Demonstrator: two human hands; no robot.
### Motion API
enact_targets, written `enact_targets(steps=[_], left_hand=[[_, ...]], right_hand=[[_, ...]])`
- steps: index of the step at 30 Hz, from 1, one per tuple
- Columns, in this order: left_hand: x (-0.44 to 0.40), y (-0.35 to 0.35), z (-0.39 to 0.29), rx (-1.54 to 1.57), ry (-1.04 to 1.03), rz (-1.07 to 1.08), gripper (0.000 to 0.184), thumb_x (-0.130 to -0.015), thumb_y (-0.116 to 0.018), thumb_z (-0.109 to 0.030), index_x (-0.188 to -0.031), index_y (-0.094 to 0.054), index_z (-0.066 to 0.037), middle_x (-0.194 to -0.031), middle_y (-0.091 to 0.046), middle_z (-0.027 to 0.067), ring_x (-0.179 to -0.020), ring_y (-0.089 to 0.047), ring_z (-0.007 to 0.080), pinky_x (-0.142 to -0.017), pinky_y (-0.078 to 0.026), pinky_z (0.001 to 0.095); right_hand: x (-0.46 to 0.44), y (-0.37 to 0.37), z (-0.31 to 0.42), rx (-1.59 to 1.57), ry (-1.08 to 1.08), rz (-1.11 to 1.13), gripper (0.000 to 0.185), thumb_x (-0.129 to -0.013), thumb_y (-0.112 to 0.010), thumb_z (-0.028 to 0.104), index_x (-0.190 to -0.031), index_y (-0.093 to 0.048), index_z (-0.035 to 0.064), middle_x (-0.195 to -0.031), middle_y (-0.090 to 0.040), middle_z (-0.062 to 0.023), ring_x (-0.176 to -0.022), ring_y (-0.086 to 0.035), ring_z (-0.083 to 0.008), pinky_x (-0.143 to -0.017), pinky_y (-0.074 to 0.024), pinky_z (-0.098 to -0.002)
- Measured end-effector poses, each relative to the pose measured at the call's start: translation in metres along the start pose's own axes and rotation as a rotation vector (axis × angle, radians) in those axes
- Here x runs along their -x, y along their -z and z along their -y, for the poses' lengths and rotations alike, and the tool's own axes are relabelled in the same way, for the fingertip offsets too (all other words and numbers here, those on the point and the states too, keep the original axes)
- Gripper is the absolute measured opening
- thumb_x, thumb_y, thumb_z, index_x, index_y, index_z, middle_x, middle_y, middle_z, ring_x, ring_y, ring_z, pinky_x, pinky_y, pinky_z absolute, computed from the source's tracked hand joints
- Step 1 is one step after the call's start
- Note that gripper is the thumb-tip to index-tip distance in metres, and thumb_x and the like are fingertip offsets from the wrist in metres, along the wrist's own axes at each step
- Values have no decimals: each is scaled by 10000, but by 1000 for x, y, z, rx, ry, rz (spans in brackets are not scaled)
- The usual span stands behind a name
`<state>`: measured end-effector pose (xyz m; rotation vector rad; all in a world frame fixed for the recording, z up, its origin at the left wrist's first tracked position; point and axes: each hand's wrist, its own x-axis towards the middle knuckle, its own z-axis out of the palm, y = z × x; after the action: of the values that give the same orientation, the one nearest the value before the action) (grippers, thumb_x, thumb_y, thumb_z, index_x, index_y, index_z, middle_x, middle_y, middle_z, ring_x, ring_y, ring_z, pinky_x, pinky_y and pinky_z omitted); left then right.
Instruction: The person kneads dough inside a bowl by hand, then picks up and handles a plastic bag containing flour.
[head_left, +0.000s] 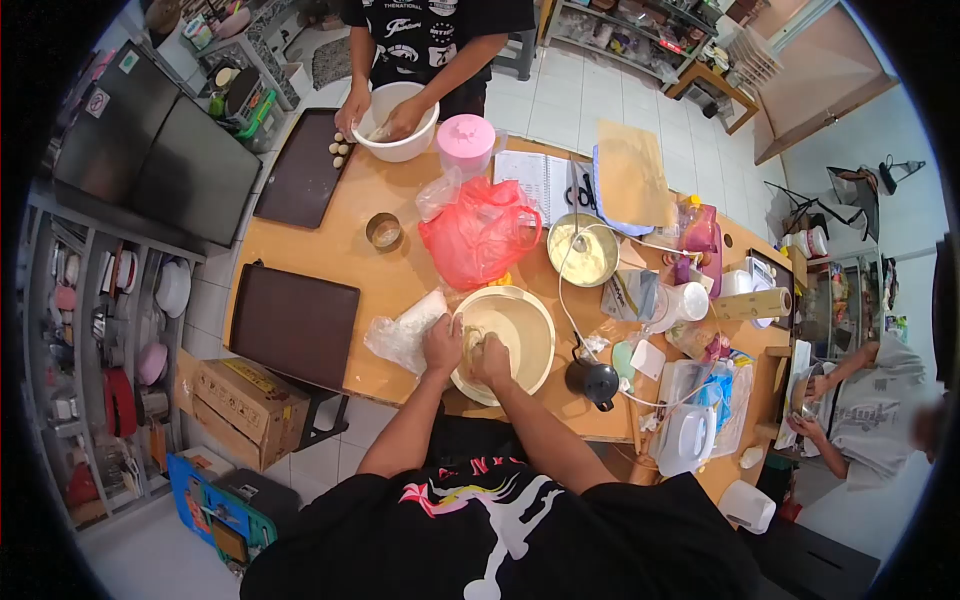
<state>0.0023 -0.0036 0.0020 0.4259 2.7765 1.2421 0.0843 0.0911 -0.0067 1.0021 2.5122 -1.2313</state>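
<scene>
A cream-coloured basin (530, 345) stands at the near edge of the wooden table (400, 280). My right hand (489, 360) is inside it, fingers curled in on a lump of pale dough (474, 338). My left hand (442, 345) is at the basin's left rim, its fingers bent; whether it holds anything is hidden. Just left of that hand lies a clear plastic bag of white flour (408, 330). A red plastic bag (478, 235) sits behind the basin.
Dark trays (295, 322) lie at the left. A metal bowl of pale mixture (583, 252), a black kettle (592, 381) and a cable are at the right. Across the table a person works in a white bowl (396, 150); another person (860, 400) holds a bowl at far right.
</scene>
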Motion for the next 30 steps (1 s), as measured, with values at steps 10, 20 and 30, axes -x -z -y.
enact_targets(steps=[10,20,30], left_hand=[[-1,-5,-4,17,58,-53,331,-941,-552,-296,-761,-546,-18,-712,-592,237,-703,-576,462,-620,-426,527],[2,-14,3,7,69,-79,321,-940,-547,-310,-800,-586,-24,-746,-614,238,-722,-587,465,-643,-447,535],[-1,-12,1,-21,49,-76,288,-943,-538,-299,-864,-609,-31,-766,-632,232,-730,-598,457,-646,-452,537]], right_hand=[[-63,30,-11,-1037,-586,582,229,-977,-424,222,-1121,-488,57,-1063,-648,-239,-951,-662,-339,-700,-529,-442],[-10,93,-24,-389,-214,200,458,-903,-571,302,-1258,-521,18,-1052,-655,-236,-912,-669,-337,-801,-530,-420],[-29,23,-65,-86,-384,194,480,-729,-751,358,-912,-669,-78,-827,-674,-198,-692,-664,-259,-589,-541,-372]])
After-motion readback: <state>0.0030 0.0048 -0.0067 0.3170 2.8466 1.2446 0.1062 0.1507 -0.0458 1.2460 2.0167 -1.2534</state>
